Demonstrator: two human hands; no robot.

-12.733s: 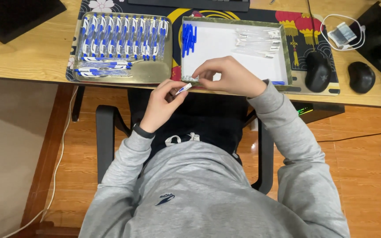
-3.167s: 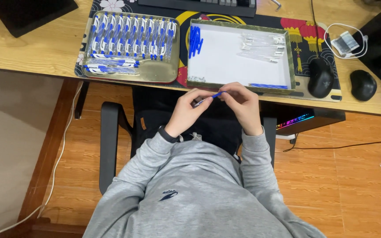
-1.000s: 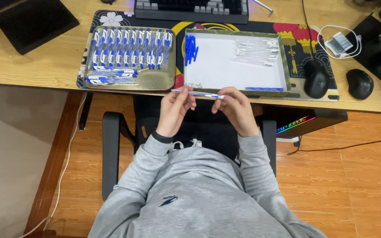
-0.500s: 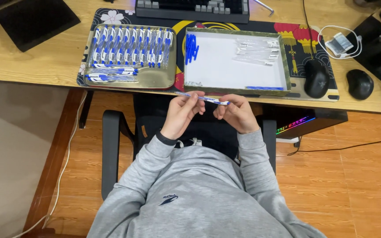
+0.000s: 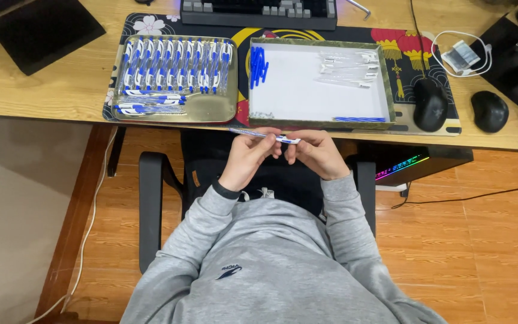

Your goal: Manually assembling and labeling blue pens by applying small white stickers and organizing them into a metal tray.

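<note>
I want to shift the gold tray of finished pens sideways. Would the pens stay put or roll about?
The pens look slim and round, so they would probably roll if jolted. They lie packed side by side in the tray, which likely checks them. The few loose ones near the front may slide more freely.

Pen: clear, blue-white. Sweatshirt: grey. Box: white inside, green rim. Tray: gold, blue-white pens.

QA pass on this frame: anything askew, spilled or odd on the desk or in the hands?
Nothing spilled or damaged. One oddity: in the left tray, a few pens lie crosswise below the neat upright row. Both hands, left and right, hold one pen level.
</note>
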